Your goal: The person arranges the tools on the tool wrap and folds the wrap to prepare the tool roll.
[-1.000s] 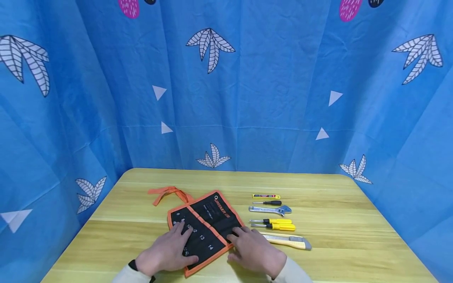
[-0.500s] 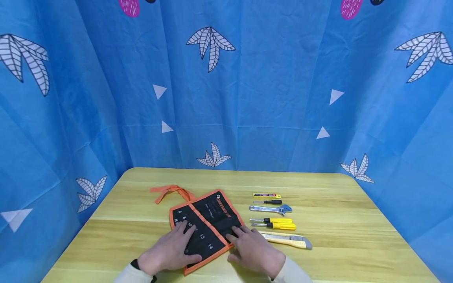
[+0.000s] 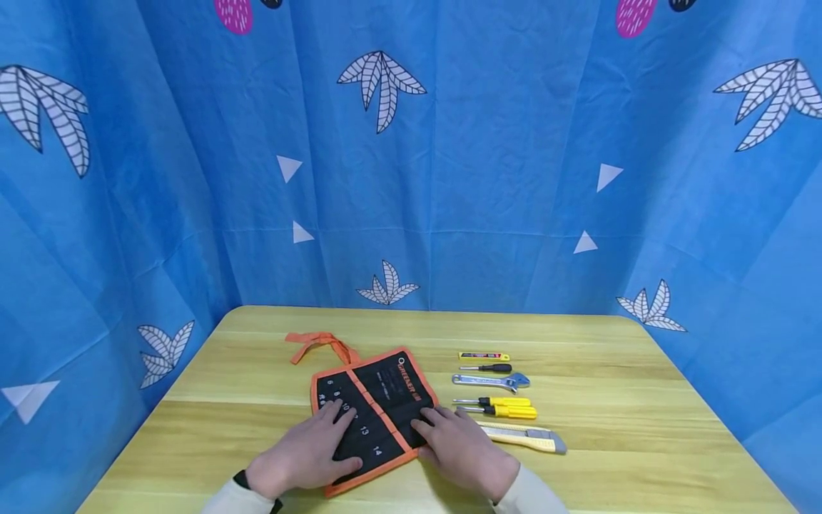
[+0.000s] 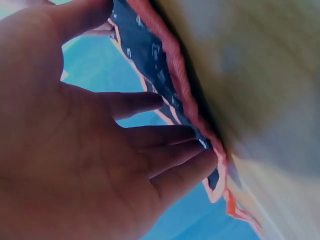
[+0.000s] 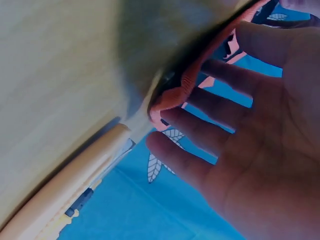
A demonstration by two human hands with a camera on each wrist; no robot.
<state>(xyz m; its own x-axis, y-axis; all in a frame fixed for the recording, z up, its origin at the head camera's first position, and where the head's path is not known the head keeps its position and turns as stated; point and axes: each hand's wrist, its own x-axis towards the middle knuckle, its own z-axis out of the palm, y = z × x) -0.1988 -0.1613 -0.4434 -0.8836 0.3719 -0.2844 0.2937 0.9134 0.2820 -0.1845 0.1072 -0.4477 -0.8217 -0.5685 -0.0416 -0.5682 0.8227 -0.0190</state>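
Note:
A black tool pouch [image 3: 392,389] with orange edging and printed numbers lies flat and slanted on the table. Its orange tie strap [image 3: 321,338] trails off at the far left corner. My left hand [image 3: 308,450] rests on the numbered pocket side, fingers spread and nearly straight; the left wrist view shows the fingertips touching the fabric [image 4: 145,50]. On the right edge of the pouch lies my right hand [image 3: 459,446], its fingertips on the black cloth and orange border [image 5: 187,80]. Neither hand grips anything.
Right of the pouch lie a yellow utility knife [image 3: 523,437], two yellow-handled screwdrivers [image 3: 510,407], an adjustable wrench [image 3: 491,380], a black-handled screwdriver [image 3: 494,368] and a small yellow packet [image 3: 484,355]. A blue curtain [image 3: 501,178] surrounds the wooden table [image 3: 610,392].
The pouch has turned slightly and its strap has shifted to the right. Both hands stay on it in nearly the same places. The tools have not moved.

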